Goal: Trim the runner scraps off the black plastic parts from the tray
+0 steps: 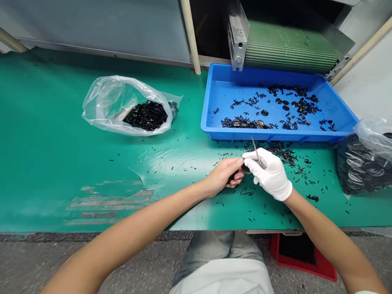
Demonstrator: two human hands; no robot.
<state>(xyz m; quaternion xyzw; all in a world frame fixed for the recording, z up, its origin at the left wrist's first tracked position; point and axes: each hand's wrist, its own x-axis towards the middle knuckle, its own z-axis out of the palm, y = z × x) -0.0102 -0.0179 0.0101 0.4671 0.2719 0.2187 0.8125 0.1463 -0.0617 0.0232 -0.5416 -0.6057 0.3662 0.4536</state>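
My left hand [223,176], bare, is closed around small black parts [233,176], partly hidden by its fingers. Touching its fingertips, my right hand [269,172] wears a white glove and pinches a thin metal tool [255,148] that points up and away. A round black piece [245,167] lies between the two hands. Just beyond them, a blue tray [272,134] holds black rings, discs and small branched bits. Loose black slivers [283,154] are scattered on the green table [190,153] around my right hand.
An open clear plastic bag [104,108] of black parts stands at the left. Another bag [361,167] with black rings sits at the right edge. A green conveyor belt [290,45] ends above the tray. Below the table is a red bin [324,265].
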